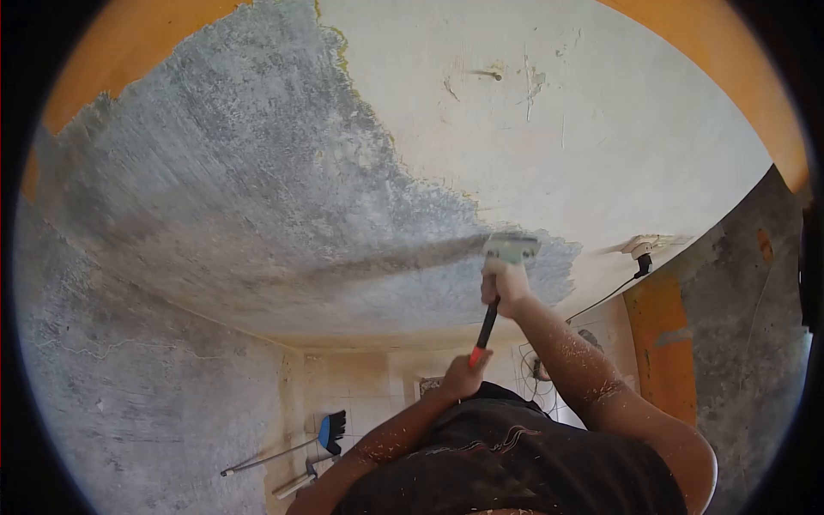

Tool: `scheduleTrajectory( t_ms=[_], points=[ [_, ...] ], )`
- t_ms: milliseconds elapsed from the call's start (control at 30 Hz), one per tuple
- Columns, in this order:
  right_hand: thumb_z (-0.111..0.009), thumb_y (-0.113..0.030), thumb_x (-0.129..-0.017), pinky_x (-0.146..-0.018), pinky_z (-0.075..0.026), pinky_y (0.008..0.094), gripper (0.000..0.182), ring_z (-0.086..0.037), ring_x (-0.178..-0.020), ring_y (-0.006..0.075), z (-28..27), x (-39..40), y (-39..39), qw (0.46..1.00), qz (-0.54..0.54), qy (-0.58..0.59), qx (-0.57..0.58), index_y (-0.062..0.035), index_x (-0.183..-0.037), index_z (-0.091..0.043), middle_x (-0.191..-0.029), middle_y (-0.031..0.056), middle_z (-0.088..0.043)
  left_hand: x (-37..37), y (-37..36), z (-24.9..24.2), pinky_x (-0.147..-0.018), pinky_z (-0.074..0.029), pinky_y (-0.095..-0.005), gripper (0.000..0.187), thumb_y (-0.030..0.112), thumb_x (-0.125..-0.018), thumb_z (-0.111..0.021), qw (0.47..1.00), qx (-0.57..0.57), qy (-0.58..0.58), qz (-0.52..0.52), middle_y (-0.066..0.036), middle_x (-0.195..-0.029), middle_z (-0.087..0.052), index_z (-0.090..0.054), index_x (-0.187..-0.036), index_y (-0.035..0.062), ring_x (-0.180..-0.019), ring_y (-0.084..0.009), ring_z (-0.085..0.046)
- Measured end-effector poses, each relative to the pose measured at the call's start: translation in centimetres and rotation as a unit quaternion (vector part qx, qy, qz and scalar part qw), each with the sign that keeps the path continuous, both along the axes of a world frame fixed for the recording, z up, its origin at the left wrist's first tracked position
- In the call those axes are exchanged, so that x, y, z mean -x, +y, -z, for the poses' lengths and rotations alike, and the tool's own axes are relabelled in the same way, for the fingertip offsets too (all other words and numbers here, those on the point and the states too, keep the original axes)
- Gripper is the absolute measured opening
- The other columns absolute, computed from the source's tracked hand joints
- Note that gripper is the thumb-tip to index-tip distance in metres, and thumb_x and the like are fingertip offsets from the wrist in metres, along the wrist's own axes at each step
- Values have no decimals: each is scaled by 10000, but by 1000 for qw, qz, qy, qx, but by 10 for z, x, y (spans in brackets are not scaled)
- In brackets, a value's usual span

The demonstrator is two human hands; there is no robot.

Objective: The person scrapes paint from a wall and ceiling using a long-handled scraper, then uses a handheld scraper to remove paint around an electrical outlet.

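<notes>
A long-handled wall scraper is in both of my hands, its wide pale head against the wall at the ragged edge of the white paint. My right hand is closed round the upper handle just under the head. Lower down, near my body, my left hand grips the bottom of the black handle by its red part. Bare grey wall spreads to the left of the head. The blade's edge is slightly blurred. Pale flakes cling to both forearms.
A wall socket with a black plug is to the right, its cord hanging down to the floor. At lower left a blue-and-black broom lies near the side wall. Orange paint borders the wall at top left and right. A nail sticks out above.
</notes>
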State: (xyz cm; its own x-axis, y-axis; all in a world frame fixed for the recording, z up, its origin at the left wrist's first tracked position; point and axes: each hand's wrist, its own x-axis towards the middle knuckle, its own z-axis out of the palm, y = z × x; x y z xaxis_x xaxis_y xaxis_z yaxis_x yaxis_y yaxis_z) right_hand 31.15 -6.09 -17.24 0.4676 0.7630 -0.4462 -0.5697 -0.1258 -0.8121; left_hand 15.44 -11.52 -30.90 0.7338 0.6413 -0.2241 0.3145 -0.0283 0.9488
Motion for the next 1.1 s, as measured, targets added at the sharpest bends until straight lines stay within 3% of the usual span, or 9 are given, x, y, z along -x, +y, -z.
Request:
scheduleTrajectory(
  t_ms=[100,167,200,300,333,500,567,600,1100],
  points=[
    [-502,-12,-650,-375,-193,284,224,-232,-354,119,14,12,-13,998,-7,32,53,-114,-558,-325,-452,-18,-250,7,-13,25,-455,-354,-407,520,452,-883,-456,998,57,34,-12,-156,-469,-471,-532,-664,-14,-443,-289,-509],
    [-499,-11,-652,-376,-191,280,229,-233,-357,117,-19,-7,6,998,-26,48,17,-121,-556,-322,-456,-19,-251,-5,0,30,-455,-364,-406,499,441,-886,-453,872,-450,-186,-47,-156,-474,-491,-545,-681,-5,-456,-289,-534],
    [-496,-10,-653,-377,-190,276,235,-235,-360,114,-28,-11,10,996,-44,70,-14,-127,-553,-320,-459,-21,-252,-6,17,-30,-447,-361,-407,490,429,-889,-455,997,-69,-41,10,-146,-469,-493,-544,-665,3,-442,-293,-520],
    [-495,-11,-656,-379,-183,266,245,-226,-368,108,-29,-7,10,999,-24,32,-13,-134,-547,-313,-463,-27,-245,-9,20,-19,-441,-355,-404,489,434,-890,-454,1000,16,-7,-11,-132,-459,-479,-547,-664,10,-427,-275,-507],
    [-499,-13,-656,-358,-215,278,213,-272,-351,127,-24,-9,9,999,-18,49,-11,-120,-556,-345,-444,-5,-276,-7,20,-23,-438,-370,-332,536,478,-870,-479,1000,11,-7,-1,-55,-468,-465,-512,-613,8,-434,-147,-479],
    [-511,-27,-660,-328,-292,323,150,-387,-335,186,15,10,-9,999,-9,-12,29,-102,-586,-406,-434,49,-373,13,-12,22,-442,-374,-394,468,443,-886,-452,996,84,20,-11,-113,-456,-461,-577,-693,35,-441,-235,-513],
    [-506,-36,-664,-341,-266,304,167,-341,-334,164,3,-1,6,1000,-14,0,-4,-110,-576,-384,-433,21,-338,5,3,25,-427,-368,-386,490,458,-879,-465,978,-190,-82,6,-95,-441,-453,-579,-677,27,-437,-221,-522],
    [-500,-41,-665,-360,-239,286,188,-292,-343,141,-21,-8,14,999,-34,30,-24,-119,-567,-360,-438,0,-301,-5,21,-8,-414,-362,-373,519,473,-870,-482,996,82,8,-24,-82,-418,-426,-563,-631,20,-426,-204,-520],
    [-517,-30,-668,-355,-221,273,205,-278,-342,118,-32,3,14,999,-44,7,-20,-124,-576,-359,-445,-17,-277,-5,28,-30,-432,-402,-363,608,526,-870,-437,998,56,20,-5,-57,-422,-445,-482,-535,20,-415,-197,-524]
  ],
)
